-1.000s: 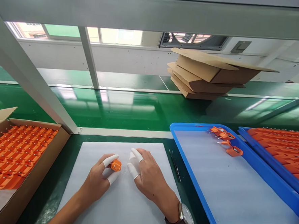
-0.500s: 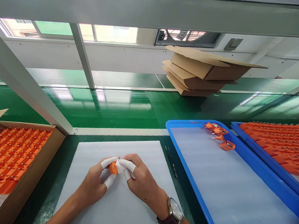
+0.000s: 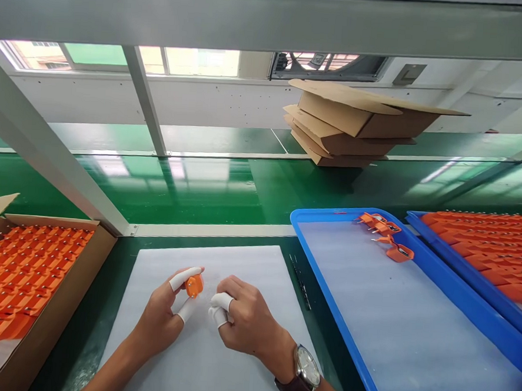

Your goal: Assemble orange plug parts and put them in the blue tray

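Note:
My left hand (image 3: 165,310) pinches a small orange plug (image 3: 194,286) between thumb and fingers, above the white sheet (image 3: 206,363). Metal pins show on the plug. White finger cots cover the thumb and index finger. To the right, apart from the plug, my right hand (image 3: 249,316) is closed, with white cots on its thumb and index finger. A bit of white cloth (image 3: 212,313) seems bunched at its fingertips, mostly hidden and hard to tell from the cots. Dark tweezers (image 3: 300,282) lie along the sheet's right edge.
On the left stands a cardboard box (image 3: 67,293) filled with rows of orange plugs. A blue tray (image 3: 325,302) at right holds several orange plugs (image 3: 385,232) at its far end. Another blue tray (image 3: 468,279) beyond is packed with them. Folded cartons (image 3: 353,127) are stacked behind; a metal post (image 3: 64,148) slants at left.
My hands have come apart. The left moved slightly left with the plug, and the right drew the white cloth away from it and curled its fingers.

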Motion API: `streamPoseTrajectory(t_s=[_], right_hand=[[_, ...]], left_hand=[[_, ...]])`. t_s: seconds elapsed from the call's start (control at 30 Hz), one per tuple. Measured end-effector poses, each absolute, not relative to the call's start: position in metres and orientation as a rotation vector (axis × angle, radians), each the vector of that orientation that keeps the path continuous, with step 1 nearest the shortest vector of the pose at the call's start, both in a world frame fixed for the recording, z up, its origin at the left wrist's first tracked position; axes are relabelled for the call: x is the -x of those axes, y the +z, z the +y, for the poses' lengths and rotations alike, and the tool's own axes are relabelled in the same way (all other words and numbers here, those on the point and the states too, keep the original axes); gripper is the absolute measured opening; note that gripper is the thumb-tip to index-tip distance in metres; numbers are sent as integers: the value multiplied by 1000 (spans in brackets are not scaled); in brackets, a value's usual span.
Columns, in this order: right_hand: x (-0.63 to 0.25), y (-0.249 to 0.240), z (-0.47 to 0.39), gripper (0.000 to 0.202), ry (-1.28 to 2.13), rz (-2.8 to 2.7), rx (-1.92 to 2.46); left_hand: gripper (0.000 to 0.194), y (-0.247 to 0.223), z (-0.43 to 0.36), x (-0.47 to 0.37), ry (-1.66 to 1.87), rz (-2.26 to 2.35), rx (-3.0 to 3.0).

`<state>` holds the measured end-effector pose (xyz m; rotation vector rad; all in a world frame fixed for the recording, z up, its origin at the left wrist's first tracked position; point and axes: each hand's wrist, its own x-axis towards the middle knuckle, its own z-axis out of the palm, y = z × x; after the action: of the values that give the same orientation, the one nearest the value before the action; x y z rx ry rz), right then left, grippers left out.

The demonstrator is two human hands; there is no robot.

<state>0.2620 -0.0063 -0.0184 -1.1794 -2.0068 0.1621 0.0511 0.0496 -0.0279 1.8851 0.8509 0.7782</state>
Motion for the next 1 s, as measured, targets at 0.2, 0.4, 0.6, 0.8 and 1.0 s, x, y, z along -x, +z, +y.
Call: streamPoseTrajectory(t_s=[0.2,0.4,0.6,0.8,1.0], right_hand=[[-262,-13,-8,21,399,-1803,1259],[-261,-9,-9,26,722,-1668,1208],[-254,-9,-9,14,906,-1563,1244],[-257,-16,-2,9,821,-1367,1324],[-265,-16,4,19,725,-1185,1309]], left_hand=[[55,-24,49,-53,803,797,-1837],[53,-27,48,-54,774,804,-1882],[56,-30,45,-55,770,765,-2050],[58,-27,37,-61,667,703,-2127],[53,-30,37,-59,670,773,-2036]])
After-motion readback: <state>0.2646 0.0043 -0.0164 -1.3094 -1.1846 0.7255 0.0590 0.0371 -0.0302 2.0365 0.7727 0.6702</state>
